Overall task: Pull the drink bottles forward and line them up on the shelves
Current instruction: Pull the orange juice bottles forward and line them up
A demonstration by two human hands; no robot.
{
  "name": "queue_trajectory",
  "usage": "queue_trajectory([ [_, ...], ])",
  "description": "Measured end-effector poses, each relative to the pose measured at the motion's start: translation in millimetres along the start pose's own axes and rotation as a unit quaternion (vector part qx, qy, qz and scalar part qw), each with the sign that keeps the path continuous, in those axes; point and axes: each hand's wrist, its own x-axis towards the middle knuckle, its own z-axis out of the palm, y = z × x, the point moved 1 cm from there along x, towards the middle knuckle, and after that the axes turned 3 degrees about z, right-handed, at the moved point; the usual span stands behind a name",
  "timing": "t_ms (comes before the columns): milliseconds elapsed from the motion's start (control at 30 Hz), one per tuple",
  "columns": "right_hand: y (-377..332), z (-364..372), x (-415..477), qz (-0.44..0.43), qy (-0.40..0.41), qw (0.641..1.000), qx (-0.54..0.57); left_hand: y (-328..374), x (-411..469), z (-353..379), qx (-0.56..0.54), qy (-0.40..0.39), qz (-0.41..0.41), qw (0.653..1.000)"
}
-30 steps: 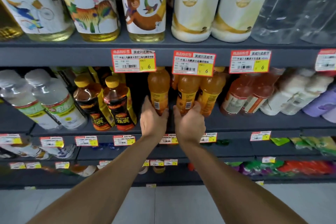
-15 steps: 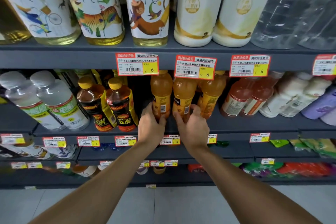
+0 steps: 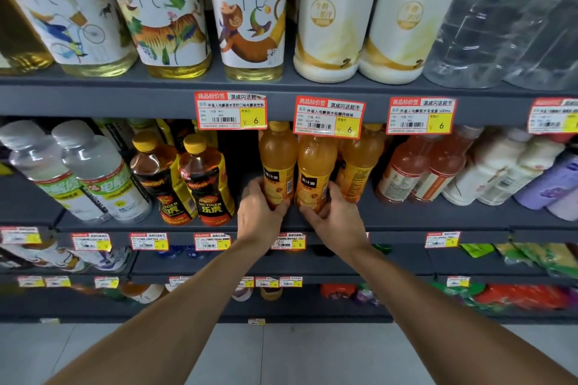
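Note:
Two orange juice bottles stand side by side near the front edge of the middle shelf [image 3: 422, 222]. My left hand [image 3: 259, 216] grips the base of the left orange bottle [image 3: 276, 162]. My right hand [image 3: 336, 219] grips the base of the right orange bottle [image 3: 316, 169]. A third orange bottle [image 3: 359, 162] stands just behind them to the right. Both bottles are upright and touch each other.
Two dark Hi-Tiger bottles [image 3: 206, 184] stand left of my hands, with clear water bottles [image 3: 93, 178] farther left. Pink drink bottles [image 3: 416, 172] and white bottles [image 3: 500, 172] fill the right. Large tea and milk bottles line the upper shelf [image 3: 93, 94]. Price tags hang over the orange bottles.
Both hands have drawn the two orange bottles forward and closer together on the shelf; the bottles now touch. The camera has moved nearer the shelves.

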Motion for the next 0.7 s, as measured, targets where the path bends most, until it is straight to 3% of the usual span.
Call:
queue_trajectory([
  [233,12.0,-1.4,5.6,-0.074,-0.032,0.997,0.003,-3.6,-7.9,3.1,0.047,0.013,0.065,0.997],
  [367,21.2,7.6,11.1,-0.083,0.007,0.997,0.010,-16.1,-2.5,10.3,0.013,0.025,0.096,0.995],
  [567,28.2,15.2,22.3,-0.110,0.046,0.992,-0.051,-30.5,-2.6,26.0,0.035,0.107,0.139,0.984],
  [700,19.0,6.2,29.6,-0.114,-0.021,0.992,-0.046,-30.3,8.2,25.1,0.085,0.105,0.145,0.980],
])
